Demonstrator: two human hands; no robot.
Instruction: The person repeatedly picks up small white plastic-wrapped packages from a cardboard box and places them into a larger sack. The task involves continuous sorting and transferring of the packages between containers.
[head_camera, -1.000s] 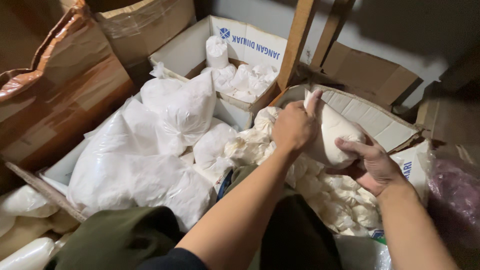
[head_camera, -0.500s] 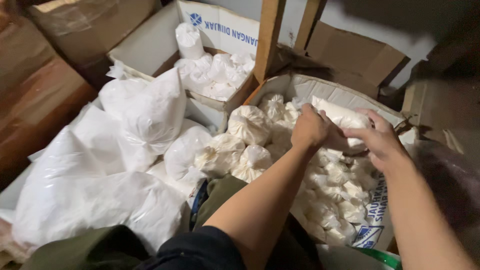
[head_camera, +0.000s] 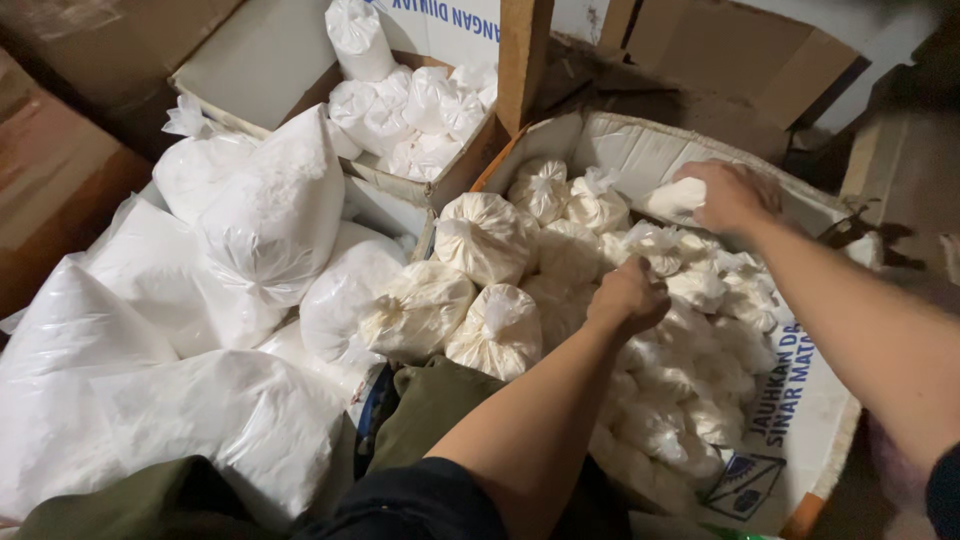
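Head view: your left hand (head_camera: 632, 296) is closed over the knotted top of a small tied bag (head_camera: 660, 330) in the middle of the near cardboard box (head_camera: 800, 400), fingers curled down and pinching the plastic, while your right hand (head_camera: 732, 192) rests on another small bag (head_camera: 672, 200) at the far wall of the same box, fingers bent over it; whether they actually grip it you cannot tell from here. Judging by the fill, the box is mostly packed: knotted bags of white powder cover its floor from the near flap to the far wall, with larger ones (head_camera: 487, 236) along the left side, and little room is left at the top. A second box (head_camera: 420, 110) behind holds more small bags, and big loose sacks (head_camera: 270, 230) lie piled to your left, outside both boxes. Your forearms cover part of the bags beneath them, the box's near corner is cut off, and the dim surroundings are hard to make out.
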